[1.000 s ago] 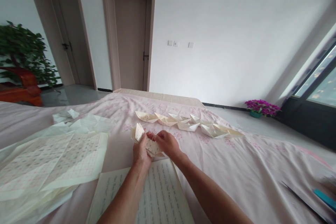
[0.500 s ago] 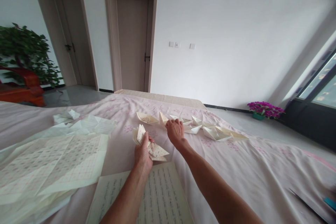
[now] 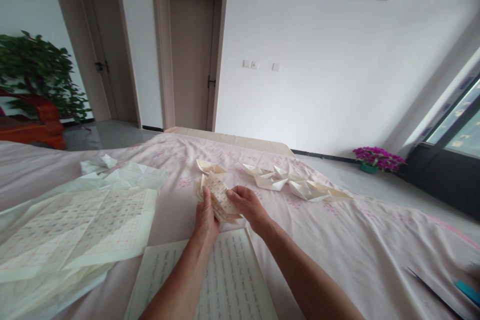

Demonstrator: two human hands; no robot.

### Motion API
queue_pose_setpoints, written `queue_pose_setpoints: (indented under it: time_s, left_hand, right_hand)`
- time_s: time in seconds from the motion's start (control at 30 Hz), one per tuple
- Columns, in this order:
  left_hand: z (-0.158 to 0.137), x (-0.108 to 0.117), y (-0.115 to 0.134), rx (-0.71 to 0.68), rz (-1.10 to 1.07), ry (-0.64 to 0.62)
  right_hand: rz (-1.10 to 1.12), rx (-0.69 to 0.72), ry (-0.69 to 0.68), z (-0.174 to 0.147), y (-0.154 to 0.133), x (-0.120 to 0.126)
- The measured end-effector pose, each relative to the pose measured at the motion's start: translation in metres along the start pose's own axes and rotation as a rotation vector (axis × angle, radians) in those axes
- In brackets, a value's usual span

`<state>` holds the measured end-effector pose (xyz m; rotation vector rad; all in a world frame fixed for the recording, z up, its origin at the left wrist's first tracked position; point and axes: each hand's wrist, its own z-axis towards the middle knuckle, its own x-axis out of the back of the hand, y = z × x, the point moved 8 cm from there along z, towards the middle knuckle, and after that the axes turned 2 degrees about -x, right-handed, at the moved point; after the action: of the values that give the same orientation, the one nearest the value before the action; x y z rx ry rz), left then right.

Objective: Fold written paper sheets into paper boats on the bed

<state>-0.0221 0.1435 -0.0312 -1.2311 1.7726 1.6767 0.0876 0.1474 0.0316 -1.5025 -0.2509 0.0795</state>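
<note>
My left hand point(image 3: 206, 217) is closed around a bundle of folded paper boats point(image 3: 219, 194), cream with small printed marks. At the bundle's right side, the fingers of my right hand point(image 3: 249, 205) pinch a paper boat; its exact outline merges with the others. One open paper boat point(image 3: 210, 166) sits on the cloth just beyond the bundle, partly hidden by it. Further right stands a cluster of several white and cream paper boats point(image 3: 272, 180). Below my hands lies a flat stack of sheets point(image 3: 232, 270) with columns of writing, partly covered by my left forearm.
Large creased sheets with grid and writing point(image 3: 90, 225) spread over the left of the pink floral cloth point(image 3: 318, 240). Crumpled thin paper point(image 3: 98, 164) lies behind them. Scissors, with a dark blade point(image 3: 431, 287) and blue handle point(image 3: 467, 291), rest at lower right.
My right hand has come back left from the row with a paper boat and now meets the bundle in my left hand. The boat's former place on the cloth is bare.
</note>
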Motion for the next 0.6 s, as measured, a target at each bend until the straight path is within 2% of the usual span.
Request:
queue_pose_setpoints:
  time_s: [0.23, 0.4, 0.47, 0.53, 0.6]
  left_hand:
    - [-0.009, -0.016, -0.004, 0.089, -0.048, -0.194]
    - [-0.012, -0.016, -0.006, 0.126, 0.012, -0.191]
    - [-0.011, -0.014, -0.008, 0.143, 0.006, -0.163]
    - [-0.009, -0.012, -0.009, 0.143, -0.026, -0.139]
    - [-0.008, -0.011, -0.008, 0.129, -0.067, -0.128]
  right_hand:
    - [-0.176, 0.008, 0.035, 0.014, 0.019, 0.002]
    - [-0.294, 0.012, 0.075, 0.010, 0.023, 0.005]
    - [-0.495, 0.095, 0.181, -0.001, 0.006, 0.010]
    - [-0.748, 0.279, 0.287, -0.016, -0.022, 0.008]
    - [-0.933, 0.492, 0.267, -0.030, -0.044, -0.006]
